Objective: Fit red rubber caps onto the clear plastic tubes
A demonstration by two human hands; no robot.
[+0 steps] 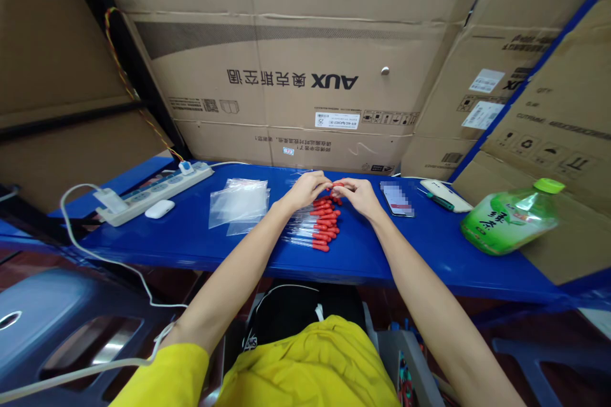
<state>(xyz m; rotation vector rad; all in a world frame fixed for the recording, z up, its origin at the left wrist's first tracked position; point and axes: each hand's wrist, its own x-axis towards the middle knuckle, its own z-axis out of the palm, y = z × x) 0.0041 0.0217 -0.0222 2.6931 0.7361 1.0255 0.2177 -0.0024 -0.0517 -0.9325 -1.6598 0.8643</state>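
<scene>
1. A blue counter [191,235] ran in front of a wall of stacked cardboard boxes [296,44], and a phone [397,198] lay flat on it, face up.
2. Just left of the phone, a row of tubes [317,226] lay side by side. They were thin and clear, and each had a red cap at the end nearer the phone.
3. The left hand [305,189] and right hand [360,196] met just left of the phone, over the far end of that row.
4. Both sets of fingers were pinched narrow on the held tube [337,185]. Only its red end showed between the fingertips, so the rest of it could not be made out.
5. Judged from how things lay, the work was well along: a good dozen tubes were capped and lined up, and one was in hand.
6. No uncapped tubes or loose caps could be seen anywhere around the phone, so how many remained could not be told.
7. Farther left of the phone, clear plastic bags [238,202] lay flat and looked unfilled. If the tubes belonged in them, that part was not yet begun.
8. A power strip [153,192] sat well left of the phone, beyond the bags, and a green bottle [508,216] lay on its side well to the right.
</scene>
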